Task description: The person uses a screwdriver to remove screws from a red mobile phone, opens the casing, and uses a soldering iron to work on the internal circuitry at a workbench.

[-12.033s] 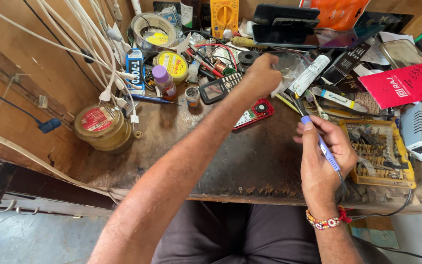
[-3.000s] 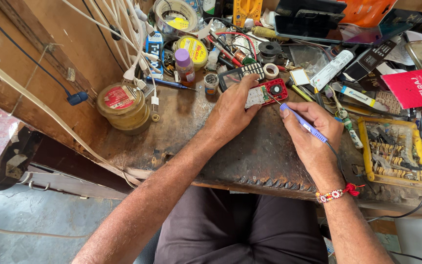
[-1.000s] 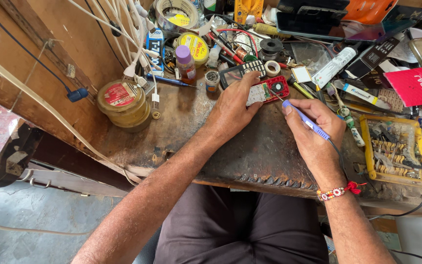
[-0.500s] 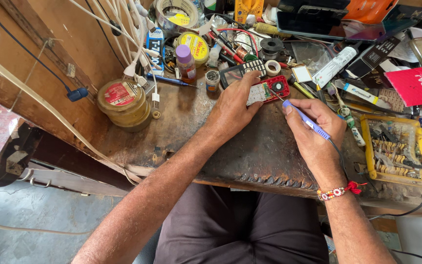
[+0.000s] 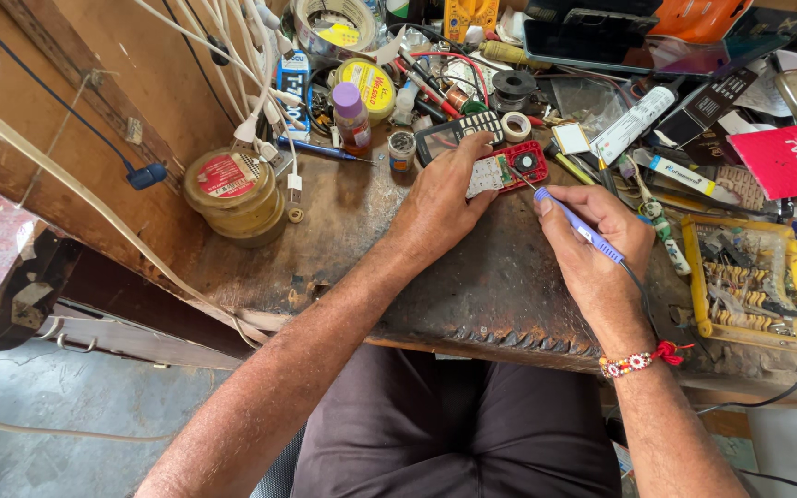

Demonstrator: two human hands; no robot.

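Pinning a small red phone [image 5: 507, 171], opened up with its circuit board bare, flat against the worn wooden bench [image 5: 472, 286] under the fingertips of the left hand [image 5: 440, 198]; fingers spread and pressing down rather than wrapped around, thumb side hidden. Pinching a slim blue-handled tool [image 5: 576, 224] pen-fashion in the right hand [image 5: 597, 249], closed snugly around the handle, a dark cord trailing back from the tool past the wrist with its beaded bracelet [image 5: 634, 361]. Metal tip angled up and left from the grip, arriving at the near edge of the phone, just right of the pressing fingertips; whether touching the board or a hair above it, too small to tell.

Judging by this: mid-step, working on a point of the exposed board. Next move calling for a steady, fine placement of the tip, with firm downward pressure from the left to stop any sliding, and care not to slip onto neighbouring parts.

Phone itself: red shell, pale grey keypad section toward the left fingers, a round dark component toward the far right end, lying flat and lengthwise across the bench. Just beyond the fingertips, a dark keypad phone [image 5: 458, 132]; further left, a squat yellow tin [image 5: 232, 194] with a red label.
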